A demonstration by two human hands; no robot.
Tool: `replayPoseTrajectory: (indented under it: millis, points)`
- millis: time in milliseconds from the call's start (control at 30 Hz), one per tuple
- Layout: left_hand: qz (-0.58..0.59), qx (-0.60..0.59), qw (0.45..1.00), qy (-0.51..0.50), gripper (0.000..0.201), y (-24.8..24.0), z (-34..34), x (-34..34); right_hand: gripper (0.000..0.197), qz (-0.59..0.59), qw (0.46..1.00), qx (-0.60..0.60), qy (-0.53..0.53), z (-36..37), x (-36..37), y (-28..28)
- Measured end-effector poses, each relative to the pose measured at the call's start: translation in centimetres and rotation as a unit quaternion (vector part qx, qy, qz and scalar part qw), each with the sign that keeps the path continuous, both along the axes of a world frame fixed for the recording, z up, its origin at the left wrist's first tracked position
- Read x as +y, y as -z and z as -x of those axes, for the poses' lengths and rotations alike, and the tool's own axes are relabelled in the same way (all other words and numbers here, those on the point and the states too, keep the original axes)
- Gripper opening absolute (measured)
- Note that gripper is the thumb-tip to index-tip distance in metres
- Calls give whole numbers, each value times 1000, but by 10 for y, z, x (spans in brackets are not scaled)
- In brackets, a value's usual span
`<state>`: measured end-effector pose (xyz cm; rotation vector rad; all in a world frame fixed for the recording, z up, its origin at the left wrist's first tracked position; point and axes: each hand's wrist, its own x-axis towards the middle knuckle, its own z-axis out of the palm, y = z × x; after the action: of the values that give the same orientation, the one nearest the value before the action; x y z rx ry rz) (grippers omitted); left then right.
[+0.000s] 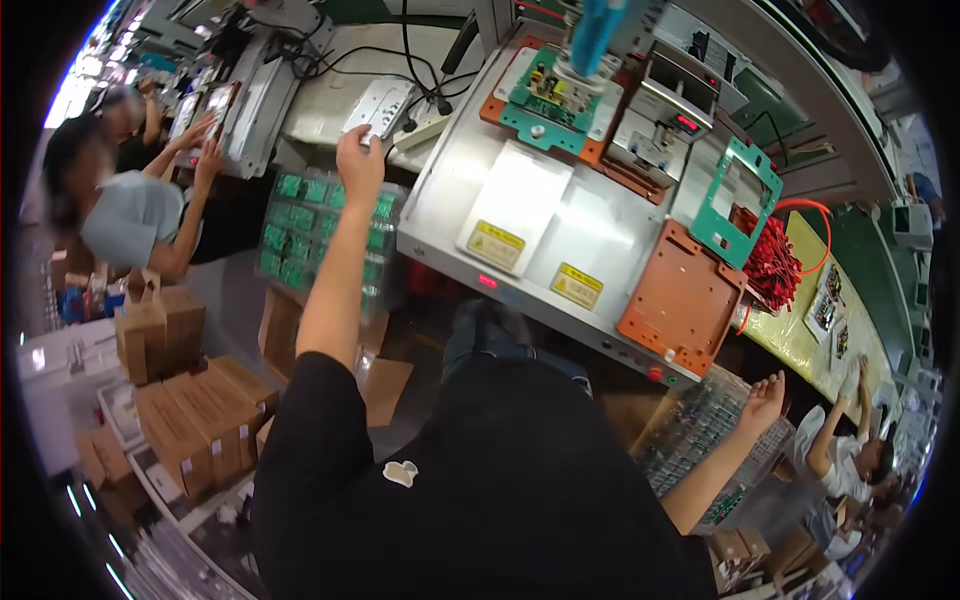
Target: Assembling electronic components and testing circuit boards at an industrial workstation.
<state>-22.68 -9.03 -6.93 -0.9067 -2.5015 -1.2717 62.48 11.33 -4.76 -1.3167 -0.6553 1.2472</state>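
Observation:
My left hand [361,165] is stretched far forward, its fingers closed on the near edge of a white flat casing [383,105] with small holes, at the left of the metal machine [440,225]. Low on the right, my right hand [764,402] hangs near a tray of circuit boards [700,450]. Its fingers are loosely bent and I see nothing in them. On the machine, a circuit board [548,88] sits in a green and orange fixture under a press head. An orange fixture plate [680,300] and a green frame [738,205] stand at its right side.
Clear trays of green boards [300,225] lie left of the machine. Cardboard boxes [200,420] stand at the far left. Red wires [770,265] are bundled beside the green frame. Black cables [425,85] cross the back bench. Other people work at both sides.

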Motion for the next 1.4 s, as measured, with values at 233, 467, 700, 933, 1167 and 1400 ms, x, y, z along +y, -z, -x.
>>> replayPoseTrajectory:
  millis: [233, 467, 700, 933, 1167, 1400]
  points:
    - [430, 25, 899, 81, 89, 88, 63, 54, 38, 41, 984, -148, 92, 65, -109, -103]
    - [287, 3, 949, 128, 47, 58, 190, -59, 32, 14, 972, -229, 52, 159, -146, -132]
    - [119, -26, 937, 327, 43, -159, -21, -91, 25, -55, 975, -169, 133, 218, -180, -125]
    - [88, 153, 703, 689, 51, -162, -284, 40, 18, -143, 949, -177, 218, 195, -223, -136]
    - [237, 295, 646, 663, 51, -87, -275, 96, 19, -86, 884, -309, 341, 85, -332, -136]
    - [253, 326, 654, 634, 46, -88, -251, 97, 14, 113, 722, -665, 155, 30, -332, -52]
